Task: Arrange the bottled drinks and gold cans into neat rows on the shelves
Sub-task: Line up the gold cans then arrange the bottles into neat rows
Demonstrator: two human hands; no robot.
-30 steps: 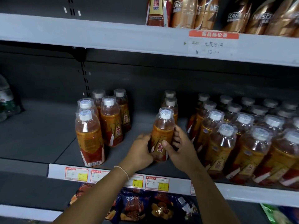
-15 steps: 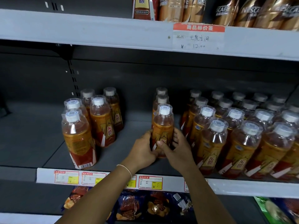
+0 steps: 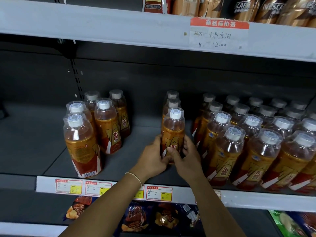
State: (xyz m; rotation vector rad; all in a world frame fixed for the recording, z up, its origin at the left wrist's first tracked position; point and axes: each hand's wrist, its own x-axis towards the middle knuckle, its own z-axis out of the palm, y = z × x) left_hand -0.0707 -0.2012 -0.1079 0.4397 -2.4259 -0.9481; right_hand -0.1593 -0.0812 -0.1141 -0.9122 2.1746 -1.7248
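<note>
Now my left hand (image 3: 152, 159) and right hand (image 3: 187, 158) wrap the amber, white-capped plastic bottle (image 3: 173, 130) from either side, fingers curled round its label; it stands upright on the grey metal shelf (image 3: 119, 161), fronting two like bottles (image 3: 172, 102) behind it; gripping low, I judge, lets me square this row — packed rows (image 3: 248, 142) stand just to the right.

The orange-headed price tag (image 3: 219, 34) reads "商品标价签" and "¥ 12.00", bottles (image 3: 225, 170) show "东鹏", cans (image 3: 271, 9) "NESCA"

Amber bottle (image 3: 173, 132), white cap (image 3: 175, 114)
</note>
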